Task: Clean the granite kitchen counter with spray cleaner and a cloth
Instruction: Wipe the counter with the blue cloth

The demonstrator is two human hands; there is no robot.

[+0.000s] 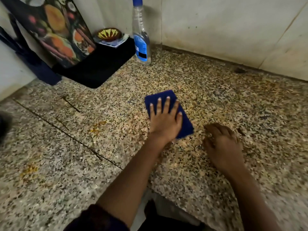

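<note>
Head view: left hand (164, 121), fingers flat, wipes cloth (168, 112) mid-frame; right hand (223, 144) rests loosely curled on bench (233, 100); stains (97, 127) at left likely next.

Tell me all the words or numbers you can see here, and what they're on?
None can be read.
Spray bottle: its blue label has print, but it is too small and blurred to read, and a black patch covers part of it.
Board with fruit pictures: pictures only, no words I can make out.
Paper under the small bowl: blue marks, too blurred to read.
Cloth under the left hand: plain blue, no writing.
</note>
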